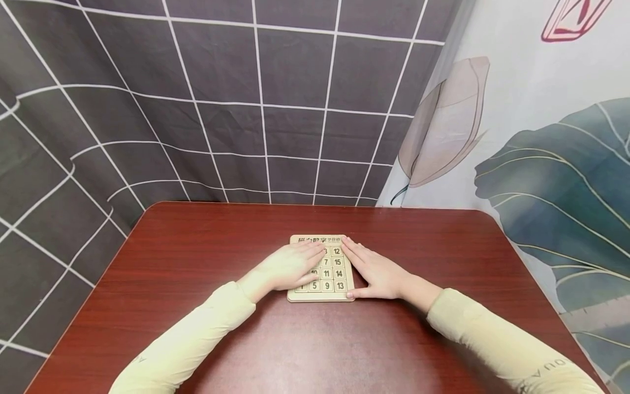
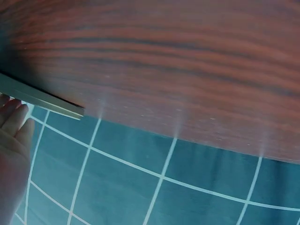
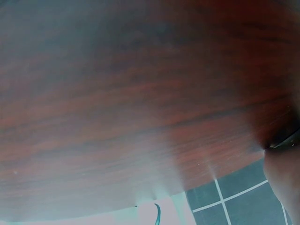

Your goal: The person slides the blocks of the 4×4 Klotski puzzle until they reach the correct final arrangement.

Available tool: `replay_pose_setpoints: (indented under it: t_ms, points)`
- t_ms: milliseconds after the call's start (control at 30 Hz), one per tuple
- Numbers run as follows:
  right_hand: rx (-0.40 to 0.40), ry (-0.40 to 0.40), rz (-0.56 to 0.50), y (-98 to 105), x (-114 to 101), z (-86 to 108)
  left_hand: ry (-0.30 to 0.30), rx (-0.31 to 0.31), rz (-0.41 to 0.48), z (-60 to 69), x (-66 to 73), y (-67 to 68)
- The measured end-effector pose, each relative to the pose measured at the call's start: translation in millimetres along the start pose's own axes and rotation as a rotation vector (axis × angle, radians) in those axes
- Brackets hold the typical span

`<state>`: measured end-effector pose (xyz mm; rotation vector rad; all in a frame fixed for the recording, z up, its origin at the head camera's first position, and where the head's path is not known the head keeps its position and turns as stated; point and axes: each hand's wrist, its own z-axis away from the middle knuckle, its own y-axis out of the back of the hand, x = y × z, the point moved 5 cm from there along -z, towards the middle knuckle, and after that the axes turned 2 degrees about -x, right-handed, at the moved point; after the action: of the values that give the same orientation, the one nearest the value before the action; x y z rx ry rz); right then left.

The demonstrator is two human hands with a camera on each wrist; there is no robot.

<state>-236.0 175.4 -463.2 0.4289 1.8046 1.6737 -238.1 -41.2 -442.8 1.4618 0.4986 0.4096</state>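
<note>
A pale wooden number sliding puzzle [image 1: 327, 296] lies flat on the table, its tiles printed with black numbers and a line of black characters along the top. My left hand [image 1: 290, 266] rests with extended fingers across the puzzle's left side, hiding several tiles there. At the right side, my right hand [image 1: 381, 273] has its fingers straight against the upper right edge and its thumb at the lower right corner. In the left wrist view the puzzle's edge [image 2: 47, 102] shows beside the left fingers. Only part of the right hand [image 3: 285, 180] appears in the right wrist view.
The reddish-brown wooden table [image 1: 197, 235] has rounded far corners. Behind it hangs a dark curtain [image 1: 295, 71] with a white grid. A white curtain with a leaf print [image 1: 556, 164] hangs at the right.
</note>
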Motion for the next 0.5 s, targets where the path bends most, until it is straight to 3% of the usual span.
replay_pose_setpoints:
  t_ms: [267,500]
  points:
    - [-0.027,-0.020,-0.013,-1.7,1.6,-1.2,0.004,-0.001,0.009,0.0,-3.2,-3.7]
    - [-0.021,-0.007,-0.001,1.4,-0.4,-0.2,0.007,0.044,-0.002,20.2,-12.6,-6.6]
